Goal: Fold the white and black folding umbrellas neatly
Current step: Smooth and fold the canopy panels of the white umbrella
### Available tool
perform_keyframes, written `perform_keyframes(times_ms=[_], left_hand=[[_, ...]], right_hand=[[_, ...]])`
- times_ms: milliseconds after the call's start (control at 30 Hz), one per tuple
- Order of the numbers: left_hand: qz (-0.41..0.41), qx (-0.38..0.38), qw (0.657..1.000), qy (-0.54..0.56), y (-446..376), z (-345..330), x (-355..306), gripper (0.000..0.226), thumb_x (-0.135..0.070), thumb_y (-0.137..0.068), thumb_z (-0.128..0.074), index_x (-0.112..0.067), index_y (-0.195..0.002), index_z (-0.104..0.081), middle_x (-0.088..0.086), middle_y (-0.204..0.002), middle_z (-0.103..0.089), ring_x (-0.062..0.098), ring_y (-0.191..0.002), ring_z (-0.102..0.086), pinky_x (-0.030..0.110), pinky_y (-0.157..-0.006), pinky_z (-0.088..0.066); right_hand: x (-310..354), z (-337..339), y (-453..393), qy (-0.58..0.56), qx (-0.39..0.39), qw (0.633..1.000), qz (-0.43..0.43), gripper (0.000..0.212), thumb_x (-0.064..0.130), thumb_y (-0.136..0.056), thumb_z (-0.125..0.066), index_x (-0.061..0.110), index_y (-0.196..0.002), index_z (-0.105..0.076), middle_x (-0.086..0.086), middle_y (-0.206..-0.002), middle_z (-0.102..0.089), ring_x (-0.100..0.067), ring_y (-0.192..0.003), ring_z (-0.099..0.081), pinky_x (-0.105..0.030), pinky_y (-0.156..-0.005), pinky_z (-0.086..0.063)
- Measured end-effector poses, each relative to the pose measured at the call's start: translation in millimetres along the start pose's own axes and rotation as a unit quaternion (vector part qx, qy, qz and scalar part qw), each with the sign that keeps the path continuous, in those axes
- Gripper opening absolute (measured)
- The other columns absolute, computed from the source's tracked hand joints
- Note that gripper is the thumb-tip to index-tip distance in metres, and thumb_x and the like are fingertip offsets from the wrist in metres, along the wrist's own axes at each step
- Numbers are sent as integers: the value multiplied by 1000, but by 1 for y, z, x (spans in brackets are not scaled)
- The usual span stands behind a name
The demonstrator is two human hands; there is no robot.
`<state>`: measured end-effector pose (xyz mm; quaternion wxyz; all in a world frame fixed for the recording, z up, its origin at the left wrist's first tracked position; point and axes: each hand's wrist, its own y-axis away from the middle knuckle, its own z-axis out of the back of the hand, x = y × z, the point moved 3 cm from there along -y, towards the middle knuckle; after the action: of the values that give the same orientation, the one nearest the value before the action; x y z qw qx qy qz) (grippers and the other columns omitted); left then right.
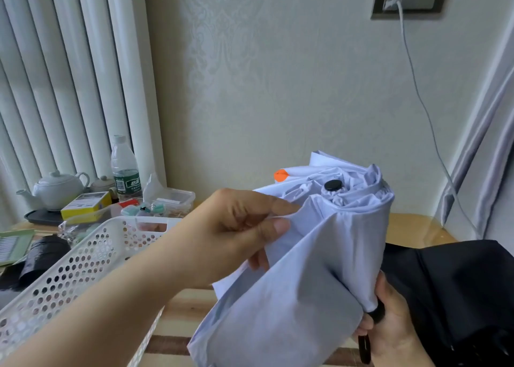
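head: left hand (239,227) fingers pinching a fold of the white umbrella (319,255), held above the wooden counter (411,227) | right hand (389,322) fingers curled round its black handle | black umbrella (459,288) lying right | perforated basket (83,263), teapot (55,188), bottle (125,169) left, patterned wall (278,88) behind

Only one view is given, taken from the person's head. The table (411,227) and the wall behind it are looked at forward and down, from very close.
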<state>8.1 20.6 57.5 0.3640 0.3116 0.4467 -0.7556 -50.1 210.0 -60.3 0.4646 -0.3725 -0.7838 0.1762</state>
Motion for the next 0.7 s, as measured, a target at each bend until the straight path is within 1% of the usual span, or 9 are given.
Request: perform_keyframes(times_ms=[67, 133, 167, 267, 333, 433, 567, 633, 700], left_hand=[[11, -16, 999, 33, -2, 1, 4, 24, -21, -88, -54, -25, -101, -74, 7, -79, -73, 21, -63, -64, 28, -55, -55], [21, -51, 998, 36, -3, 4, 8, 24, -31, -90, -52, -29, -103, -72, 6, -94, -74, 33, -83, -67, 44, -74, -58], [22, -65, 998, 13, -4, 6, 12, 24, -38, -91, -52, -29, -101, -71, 3, -95, -74, 33, -88, -68, 44, -79, -56], [32, -69, 995, -62, -6, 7, 17, 33, -55, -78, -57, -28, -95, -66, 8, -86, -72, 31, -79, -67, 46, -76, -53], [40, -75, 991, -100, -7, 9, 19, 37, -54, -73, -60, -22, -90, -67, 12, -84, -71, 26, -70, -63, 48, -74, -53], [59, -77, 987, -126, -8, 13, 20, 27, -43, -78, -57, -19, -80, -69, 4, -76, -72, 27, -67, -64, 48, -70, -53], [61, -88, 984, -139, -5, 22, 22, 25, -37, -82, -51, -18, -78, -66, 12, -74, -69, 31, -62, -59, 50, -64, -52], [65, -86, 986, -123, -4, 26, 24, 23, -36, -86, -53, -18, -80, -66, 15, -74, -69, 21, -61, -56, 45, -60, -53], [76, -90, 989, -86, -5, 30, 27, 21, -27, -94, -55, -16, -79, -66, 13, -70, -69, 16, -62, -54, 35, -59, -48]], right_hand=[[-3, 3, 1, -24, -15, 999, -22, 44, 25, -105, -27, -11, -121, -48, -13, -93, -66, -22, -87, -67, -27, -74, -49], [-5, 6, 1, -28, -33, 998, -38, 45, 26, -105, -25, -10, -119, -49, -15, -95, -68, -20, -88, -67, -27, -74, -49], [-6, 6, 1, -24, -40, 998, -46, 46, 27, -105, -25, -9, -117, -51, -14, -94, -68, -19, -87, -67, -26, -74, -49], [-13, 6, -2, -33, -57, 995, -72, 47, 29, -105, -23, -8, -116, -50, -13, -92, -68, -19, -85, -66, -26, -74, -50], [-16, 6, -3, -45, -68, 993, -87, 49, 30, -105, -21, -8, -119, -48, -14, -94, -67, -20, -85, -66, -26, -74, -50], [-22, 7, -3, -57, -62, 988, -126, 54, 34, -105, -21, -8, -123, -50, -12, -95, -68, -17, -86, -66, -23, -75, -50], [-28, 11, 1, -3, -93, 983, -159, 44, 37, -98, -46, 4, -126, -54, -6, -89, -67, -11, -73, -64, -23, -67, -51], [-26, 5, -3, 37, -130, 979, -153, 42, 34, -90, -63, 11, -124, -56, -7, -89, -65, -14, -67, -61, -26, -62, -50], [-21, -1, -6, 140, -216, 955, -148, 65, 37, -65, -85, 11, -118, -60, -6, -72, -62, -15, -51, -53, -26, -48, -45]])
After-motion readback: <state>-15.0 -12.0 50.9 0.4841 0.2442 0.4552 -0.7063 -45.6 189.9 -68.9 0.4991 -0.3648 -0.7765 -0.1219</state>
